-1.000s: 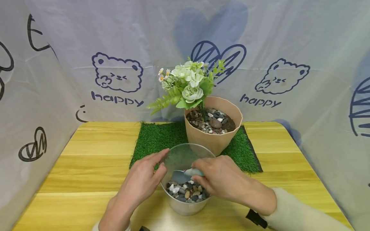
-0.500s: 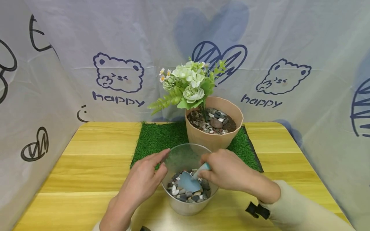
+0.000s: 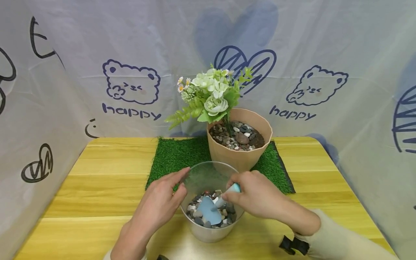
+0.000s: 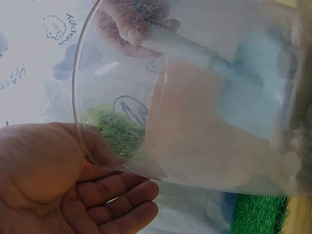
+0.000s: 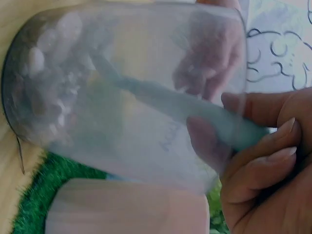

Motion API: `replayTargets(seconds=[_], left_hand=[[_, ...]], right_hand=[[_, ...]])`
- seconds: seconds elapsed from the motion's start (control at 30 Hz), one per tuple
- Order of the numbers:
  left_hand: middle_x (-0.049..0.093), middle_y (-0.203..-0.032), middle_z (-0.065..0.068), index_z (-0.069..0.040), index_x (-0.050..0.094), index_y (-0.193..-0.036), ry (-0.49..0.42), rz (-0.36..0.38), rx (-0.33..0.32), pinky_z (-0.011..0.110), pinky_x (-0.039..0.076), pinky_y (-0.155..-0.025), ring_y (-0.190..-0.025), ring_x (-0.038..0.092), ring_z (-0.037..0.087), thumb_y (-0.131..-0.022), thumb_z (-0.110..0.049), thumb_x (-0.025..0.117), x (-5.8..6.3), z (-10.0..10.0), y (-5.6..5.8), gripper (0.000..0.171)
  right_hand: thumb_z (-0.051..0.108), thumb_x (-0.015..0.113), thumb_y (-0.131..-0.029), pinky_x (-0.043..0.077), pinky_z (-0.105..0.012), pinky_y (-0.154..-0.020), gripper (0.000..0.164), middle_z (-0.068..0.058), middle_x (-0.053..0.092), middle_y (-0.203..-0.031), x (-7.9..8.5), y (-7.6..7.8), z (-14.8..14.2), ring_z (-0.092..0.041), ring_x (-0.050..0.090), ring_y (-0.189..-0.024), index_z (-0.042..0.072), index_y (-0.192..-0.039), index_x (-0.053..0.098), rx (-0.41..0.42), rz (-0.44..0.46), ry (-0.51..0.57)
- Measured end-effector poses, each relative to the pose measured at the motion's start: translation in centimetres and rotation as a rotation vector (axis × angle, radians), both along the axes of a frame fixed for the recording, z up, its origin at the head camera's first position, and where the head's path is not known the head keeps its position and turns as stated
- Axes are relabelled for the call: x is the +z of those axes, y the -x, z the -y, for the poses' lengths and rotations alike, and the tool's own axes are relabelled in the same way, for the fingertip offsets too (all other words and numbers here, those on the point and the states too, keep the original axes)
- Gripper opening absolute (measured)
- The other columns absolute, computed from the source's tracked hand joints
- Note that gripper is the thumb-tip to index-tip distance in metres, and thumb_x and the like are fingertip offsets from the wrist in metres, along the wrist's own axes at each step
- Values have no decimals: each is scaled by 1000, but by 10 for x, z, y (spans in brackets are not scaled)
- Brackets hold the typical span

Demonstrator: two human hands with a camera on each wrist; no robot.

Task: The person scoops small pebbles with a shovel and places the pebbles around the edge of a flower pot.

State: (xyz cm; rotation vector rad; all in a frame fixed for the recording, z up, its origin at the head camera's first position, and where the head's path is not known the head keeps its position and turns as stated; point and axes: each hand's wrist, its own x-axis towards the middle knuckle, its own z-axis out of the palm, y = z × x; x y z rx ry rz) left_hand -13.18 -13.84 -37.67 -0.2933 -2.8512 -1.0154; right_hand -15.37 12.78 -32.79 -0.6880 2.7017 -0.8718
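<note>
In the head view a clear plastic tub [image 3: 208, 234] of mixed pebbles [image 3: 198, 213] stands on the table. My left hand [image 3: 158, 200] rests against its left rim, thumb and index finger fairly straight. The left wrist view shows the other fingers [image 4: 131, 214] extended beside the wall. My right hand [image 3: 256, 193] grips the pale green handle of a small trowel [image 3: 209, 211], whose light blue blade lies among the pebbles inside the tub. Through the clear wall, the right wrist view shows the handle [image 5: 175, 105] slanting down from thumb and fingers; the blade is blurred there.
Behind the tub, a peach flowerpot [image 3: 237, 155] with stones and dark soil stands on a green turf mat [image 3: 180, 157]. White and green flowers [image 3: 214, 94] rise from it. A printed cloth [image 3: 182, 36] hangs along the back and sides of the wooden table [image 3: 110, 187].
The trowel's blade has gone from raised near the back of the tub down into the pebbles and toward me. My right hand has shifted slightly rightward; the left has stayed at the rim.
</note>
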Motion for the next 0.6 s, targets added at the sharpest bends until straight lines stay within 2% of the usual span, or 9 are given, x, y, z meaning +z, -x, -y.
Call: replayTargets(seconds=[0.2,0.4,0.47,0.6], left_hand=[[65,-147,9,-23,59,-152,3,-3,2,27,41,-52,-55,41,11,-101,-18,58,-1,0,1,51],[65,-147,8,-23,59,-152,6,-1,6,27,41,-52,-57,43,11,-101,-18,58,-1,0,0,51],[65,-147,8,-24,59,-152,5,2,5,27,41,-52,-56,43,11,-101,-18,58,-1,0,1,51],[65,-147,8,-23,60,-151,6,-4,7,27,41,-52,-60,45,12,-100,-18,58,-1,0,0,51]], right_hand=[[30,76,-95,37,-24,-48,13,10,56,-60,5,3,-8,-7,41,-51,19,-88,76,38,69,65],[30,76,-95,39,-25,-49,15,8,56,-62,3,1,-10,-8,43,-52,16,-89,75,14,100,80],[31,75,-96,38,-25,-49,17,7,61,-64,4,1,-13,-10,43,-51,15,-89,75,-5,127,101],[32,74,-97,40,-28,-49,20,3,70,-71,6,1,-18,-14,52,-54,13,-91,77,-47,176,154]])
